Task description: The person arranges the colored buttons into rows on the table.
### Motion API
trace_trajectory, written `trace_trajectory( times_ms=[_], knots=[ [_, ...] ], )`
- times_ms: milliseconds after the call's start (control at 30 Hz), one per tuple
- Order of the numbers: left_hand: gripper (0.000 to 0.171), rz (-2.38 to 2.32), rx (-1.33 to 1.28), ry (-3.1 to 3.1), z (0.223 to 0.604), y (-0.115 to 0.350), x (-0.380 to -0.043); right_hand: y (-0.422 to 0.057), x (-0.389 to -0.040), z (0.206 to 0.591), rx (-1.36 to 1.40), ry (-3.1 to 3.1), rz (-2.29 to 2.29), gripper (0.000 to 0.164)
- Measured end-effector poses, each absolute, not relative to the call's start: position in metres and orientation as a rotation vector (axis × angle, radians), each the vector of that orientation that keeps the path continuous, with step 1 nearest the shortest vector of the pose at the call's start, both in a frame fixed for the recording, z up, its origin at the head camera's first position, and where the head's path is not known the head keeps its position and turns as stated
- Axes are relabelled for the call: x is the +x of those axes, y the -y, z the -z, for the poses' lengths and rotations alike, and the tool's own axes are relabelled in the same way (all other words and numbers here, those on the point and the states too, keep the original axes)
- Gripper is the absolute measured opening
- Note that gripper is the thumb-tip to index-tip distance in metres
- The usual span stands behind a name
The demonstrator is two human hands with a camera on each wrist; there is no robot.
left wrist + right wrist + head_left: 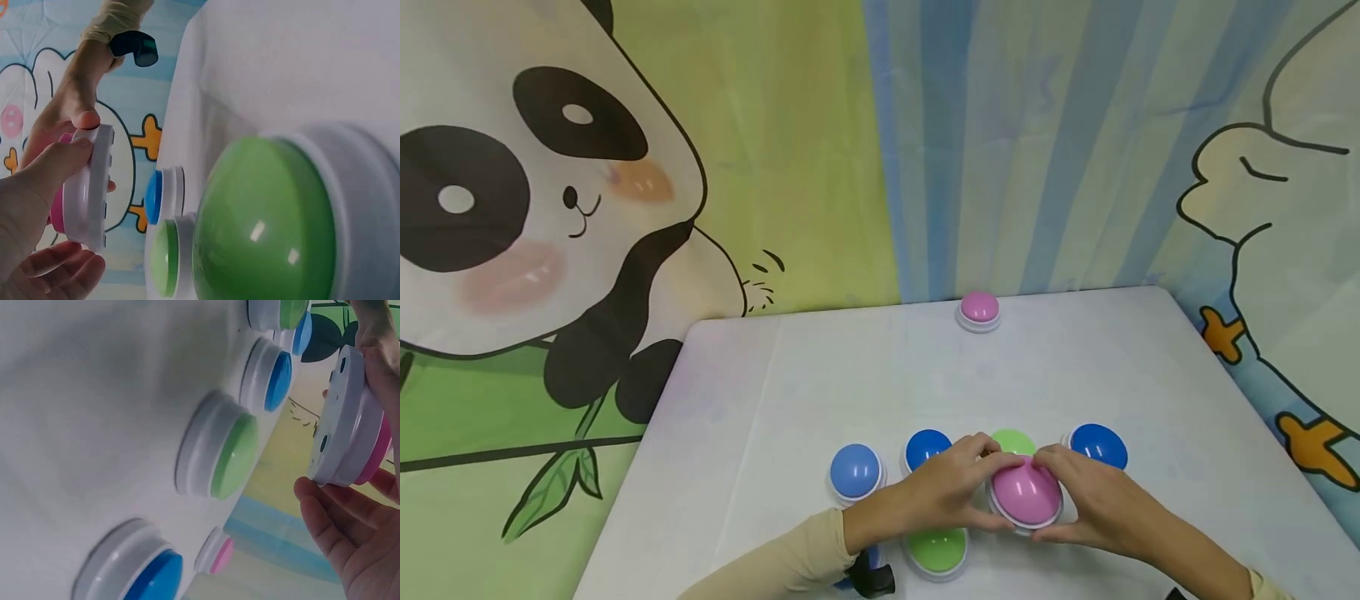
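Observation:
Both hands hold a pink dome push button (1027, 493) with a white round base, raised off the white table (820, 367). My left hand (951, 483) grips its left side with thumb and fingers; my right hand (1090, 500) grips the right side. In the left wrist view, the button's white base (90, 187) stands on edge between the hands. Its underside (334, 419), with small dark holes, shows in the right wrist view. Directly behind the held button is a light green button (1013, 442), partly hidden. A green button (937, 554) lies below my left hand.
A light blue button (854, 471) and a dark blue button (927, 446) stand to the left. Another blue button (1099, 444) is behind the right hand. A blue one (872, 556) is mostly hidden by the left wrist. A second pink button (980, 308) sits at the far edge.

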State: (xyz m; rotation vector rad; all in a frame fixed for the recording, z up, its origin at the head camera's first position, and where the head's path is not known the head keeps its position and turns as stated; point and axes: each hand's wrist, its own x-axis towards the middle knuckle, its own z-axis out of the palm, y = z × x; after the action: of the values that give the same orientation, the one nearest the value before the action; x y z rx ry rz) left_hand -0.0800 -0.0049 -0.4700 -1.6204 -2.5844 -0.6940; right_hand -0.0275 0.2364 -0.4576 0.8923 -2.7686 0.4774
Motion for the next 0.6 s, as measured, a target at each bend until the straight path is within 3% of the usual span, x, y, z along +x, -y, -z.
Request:
trace_trajectory(
  times_ms=[600],
  knots=[
    [0.079, 0.554, -1.688, 2.528, 0.479, -0.003, -0.046, -0.241, 0.002, 0.469, 1.145, 2.687, -0.467, 0.069]
  ],
)
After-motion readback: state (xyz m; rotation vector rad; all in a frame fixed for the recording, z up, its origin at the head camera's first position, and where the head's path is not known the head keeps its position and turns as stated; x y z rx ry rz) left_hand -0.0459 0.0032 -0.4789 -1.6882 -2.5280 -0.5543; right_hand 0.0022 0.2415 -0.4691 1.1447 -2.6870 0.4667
